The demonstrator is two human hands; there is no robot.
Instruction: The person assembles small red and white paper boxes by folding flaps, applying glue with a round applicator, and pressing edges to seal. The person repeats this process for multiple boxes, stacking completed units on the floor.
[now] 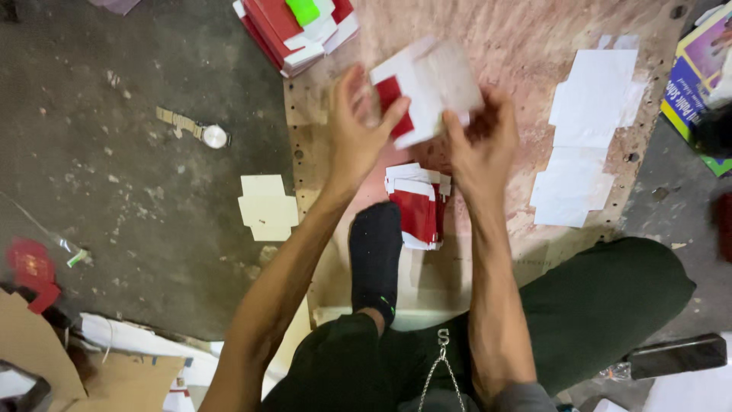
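Note:
Both hands hold one flat red-and-white cardboard box blank (427, 88) above a worn wooden board (526, 30). My left hand (358, 133) grips its left edge with the thumb on the red panel. My right hand (480, 145) holds its lower right corner; the blank is blurred. Just below the hands, a small stack of folded red-and-white blanks (418, 204) lies on the board next to my foot in a black sock (376, 255).
A larger pile of red-and-white blanks (293, 34) with a green item on top sits at the board's far edge. White flat blanks (583, 137) lie to the right, colourful printed sheets (698, 76) beyond them. On the concrete floor at the left lie a wristwatch (206, 133) and a cream card piece (267, 206).

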